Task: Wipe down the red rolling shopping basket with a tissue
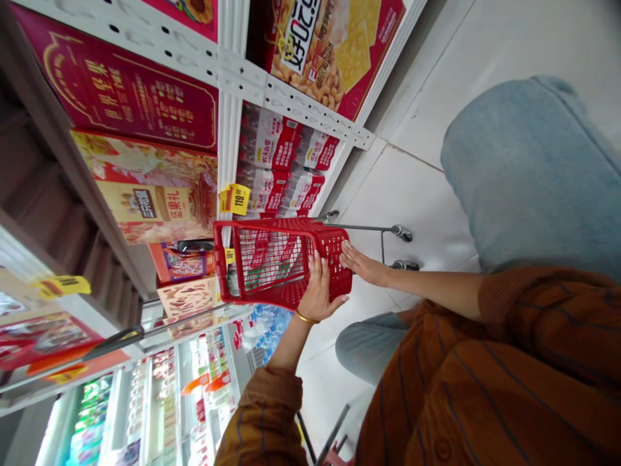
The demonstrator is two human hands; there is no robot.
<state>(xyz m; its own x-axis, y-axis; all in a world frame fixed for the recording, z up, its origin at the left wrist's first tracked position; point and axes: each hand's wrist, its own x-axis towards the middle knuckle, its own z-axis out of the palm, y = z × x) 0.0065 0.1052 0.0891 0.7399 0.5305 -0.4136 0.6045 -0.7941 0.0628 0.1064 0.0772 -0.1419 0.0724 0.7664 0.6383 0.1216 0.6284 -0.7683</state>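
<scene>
A red plastic shopping cart [342, 281] with a grey wire grid panel stands in front of me; the view is turned sideways. My left hand [317, 291], with a gold bangle on its wrist, lies against the cart's side wall, fingers stretched out and thumb apart. Near the lower end of the basket, my right hand [361, 264] rests its straight fingers against the perforated red wall. Neither hand wraps round anything. Through the grid, red and green shapes show, too unclear to name. Grey metal legs [361, 227] with casters [402, 233] carry the basket.
White shelving [230, 84] beside the cart holds shrink-wrapped bottled drinks [272, 142], a large biscuit box [334, 48] and nut gift boxes [155, 204]. Yellow price tags [235, 199] stick out. My bent knees, in jeans [524, 175], are close by over the tiled floor [412, 188]. Stocked shelves [165, 401] stand beyond.
</scene>
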